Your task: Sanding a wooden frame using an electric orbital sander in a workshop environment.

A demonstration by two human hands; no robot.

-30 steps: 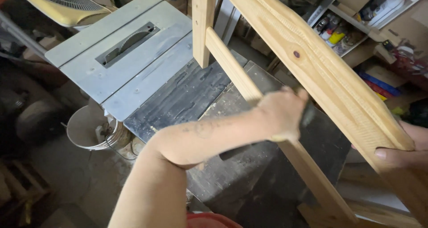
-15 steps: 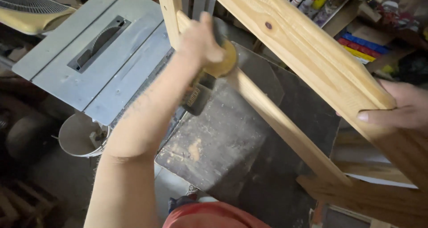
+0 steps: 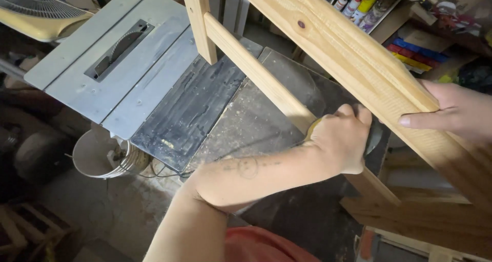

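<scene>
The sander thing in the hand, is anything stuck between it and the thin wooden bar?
Nothing visible. The left hand presses the sander straight against the thin wooden rail, though the hand hides most of the contact. The right hand grips the thick wooden beam above, clear of the rail.

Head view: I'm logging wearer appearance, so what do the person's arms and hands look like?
Both are bare: no gloves, no sleeves, no watch. The left forearm carries a thin line tattoo with a small circle. The left hand and right hand show no rings that I can make out.
</scene>
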